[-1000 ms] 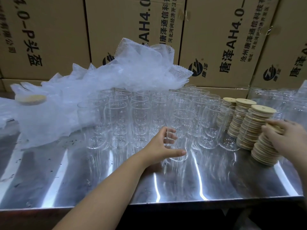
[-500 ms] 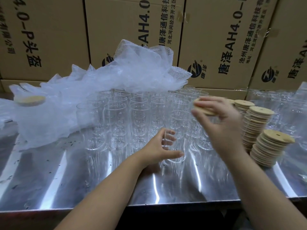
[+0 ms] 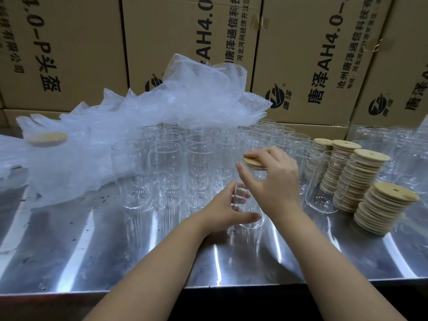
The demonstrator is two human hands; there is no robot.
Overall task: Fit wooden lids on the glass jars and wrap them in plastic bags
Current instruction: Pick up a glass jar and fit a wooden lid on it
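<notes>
View: head camera, looking forward and down.
Carrier: shiny stainless-steel tabletop (image 3: 139, 251), streaked with light reflections and marked with dark specks on its left half.
Left hand: left hand (image 3: 222, 212) wrapped round the lower body of a tall clear glass jar (image 3: 253, 222), with the thumb on the near side and the fingers showing through the glass on the far side; it holds the jar closely.
Held jar: upright, near the middle of the tabletop, at the front of the jar block; whether its base touches the steel cannot be told.
Right hand: right hand (image 3: 275, 181) above the jar, its fingers curled over a round pale wooden lid (image 3: 253, 162) and gripping it at the jar's mouth.
Lid seating: slightly tilted; whether it is fully seated cannot be told.
Jar stock: rows of empty open-topped glass jars (image 3: 166, 167), standing upright from the middle of the tabletop to its back edge.
Lid stock: leaning stacks of wooden lids (image 3: 361, 179), each with a small hole, toward the right edge; a shorter stack (image 3: 384, 209) stands nearest the front.
Further glassware: more clear jars (image 3: 393, 144) at the back right corner.
Bags: a heap of translucent plastic bags (image 3: 162, 107) along the back left, draped over the rear jars.
Wrapped item: a wooden disc (image 3: 47, 138) on a bag-covered form at the left edge; its contents are blurred.
Backdrop: brown printed cardboard cartons (image 3: 69, 42) behind the back edge.
</notes>
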